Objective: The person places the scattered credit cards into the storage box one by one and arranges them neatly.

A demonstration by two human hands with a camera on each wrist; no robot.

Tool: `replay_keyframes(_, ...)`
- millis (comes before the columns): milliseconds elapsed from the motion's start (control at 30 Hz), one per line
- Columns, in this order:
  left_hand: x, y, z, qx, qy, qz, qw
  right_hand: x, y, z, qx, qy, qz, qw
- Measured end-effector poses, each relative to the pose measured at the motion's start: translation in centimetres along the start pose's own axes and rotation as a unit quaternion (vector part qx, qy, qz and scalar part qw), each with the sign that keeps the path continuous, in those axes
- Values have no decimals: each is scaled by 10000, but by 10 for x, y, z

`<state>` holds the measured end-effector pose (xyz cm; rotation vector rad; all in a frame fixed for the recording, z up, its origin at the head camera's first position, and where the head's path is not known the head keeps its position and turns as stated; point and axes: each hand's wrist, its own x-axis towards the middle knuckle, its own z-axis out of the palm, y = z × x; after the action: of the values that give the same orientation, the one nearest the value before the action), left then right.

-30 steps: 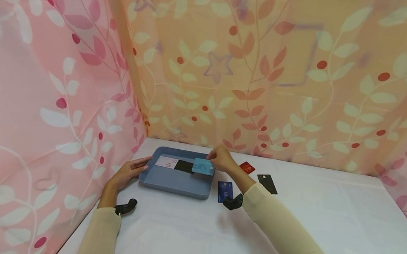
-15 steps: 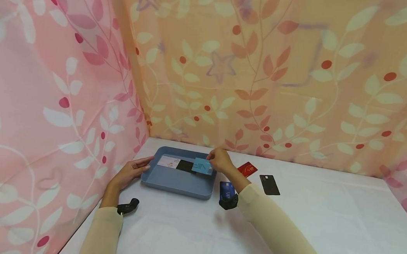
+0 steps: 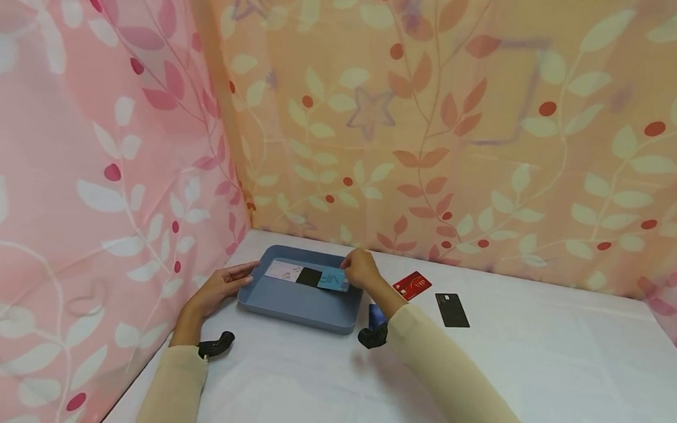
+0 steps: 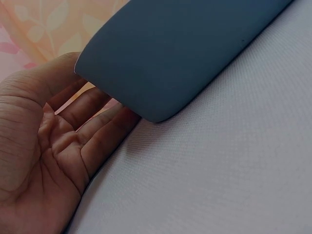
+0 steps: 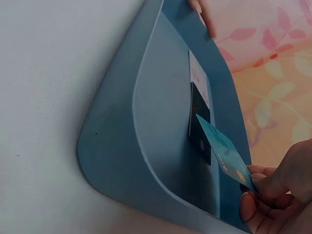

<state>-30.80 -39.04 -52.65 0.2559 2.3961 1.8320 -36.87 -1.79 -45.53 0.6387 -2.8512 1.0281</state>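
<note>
A blue-grey tray (image 3: 297, 312) stands on the white-covered table. My left hand (image 3: 220, 287) holds its left end, thumb at the rim and fingers along the outside in the left wrist view. My right hand (image 3: 363, 269) pinches the chip end of a light-blue plastic card (image 5: 224, 151) over the tray's right part. The card is tilted in the right wrist view, its far corner overlapping a black card (image 5: 199, 114). Beside that, a pale patterned card (image 3: 284, 271) lies in the tray in the same row.
Right of the tray lie a red VIP card (image 3: 413, 284), a black card with a chip (image 3: 452, 310) and a dark-blue card (image 3: 376, 316) partly hidden by my right wrist camera (image 3: 373, 336). Patterned cloth walls (image 3: 435, 146) rise behind and at the left.
The light-blue card has lowered and shifted slightly left against the black card in the tray, still pinched by my right hand. My left hand stays on the tray; the head view shifts slightly.
</note>
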Motion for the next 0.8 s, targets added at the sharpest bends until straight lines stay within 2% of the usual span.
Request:
replay_keyframes(267, -1, -1, 0, -33, -15, 8, 10000, 1, -3, 3, -181, -134, 229, 9995)
replay_keyframes(567, -1, 1, 1, 11, -12, -24, 10000, 7, -2, 5, -586, -180, 252, 9978)
replay_keyframes(800, 0, 0, 1, -364, -51, -24, 9993, 9, -4, 7, -836, -331, 297, 9955)
